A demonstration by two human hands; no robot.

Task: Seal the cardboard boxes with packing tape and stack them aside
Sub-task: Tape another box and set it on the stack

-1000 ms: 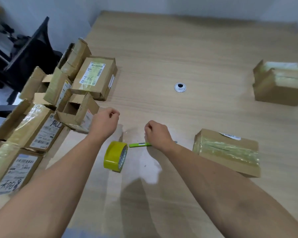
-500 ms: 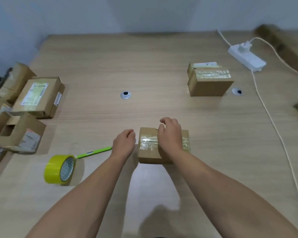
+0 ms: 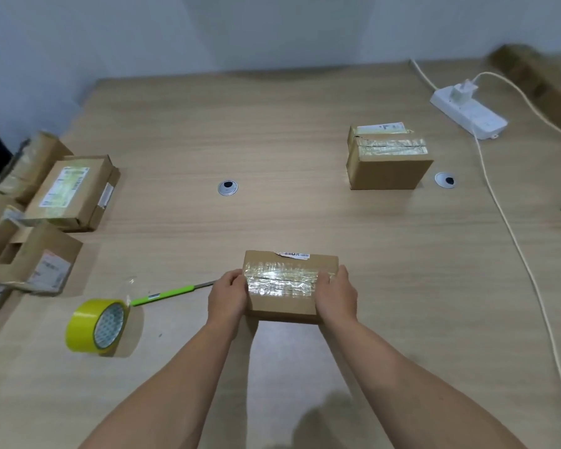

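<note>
**Item 1. Worktop** (image 3: 272, 124). Pale wood-grain surface that carried every item listed below.

**Item 2. Unsealed boxes** (image 3: 30, 254). A cluster at the left edge, one with its flaps standing open. Judged to be awaiting tape.

**Item 3. Sealed box** (image 3: 386, 170). Stood alone at the far right, well apart from the rest, with tape across its top seam. Judged the likely base for the stack.

**Item 4. Small carton** (image 3: 282, 307). Sat at the centre of the worktop, near the person, and appeared to rest on the surface.
- Condition: wrinkled clear tape covered the top seam, and a torn label showed at the far edge.
- Handling, as judged: probably light. The walls looked stiff but thin, so a hard squeeze could dent them. The tape looked glossy and probably slick.
- Best hold, as judged: on the bare cardboard ends, low on the sides, with pressure kept off the film.

**Item 5. Left grip** (image 3: 227, 298). A bare hand clamped on the carton's left end, fingers curled over the top edge.

**Item 6. Right grip** (image 3: 337, 299). A bare hand clamped on the carton's right end in the same way.

**Item 7. Tape roll** (image 3: 94, 325). Yellow, standing on its edge, left of the carton and apart from it.

**Item 8. Green-handled tool** (image 3: 162, 294). Lay between the roll and the left grip, its tip hidden behind that hand. Its kind could not be told.
</note>
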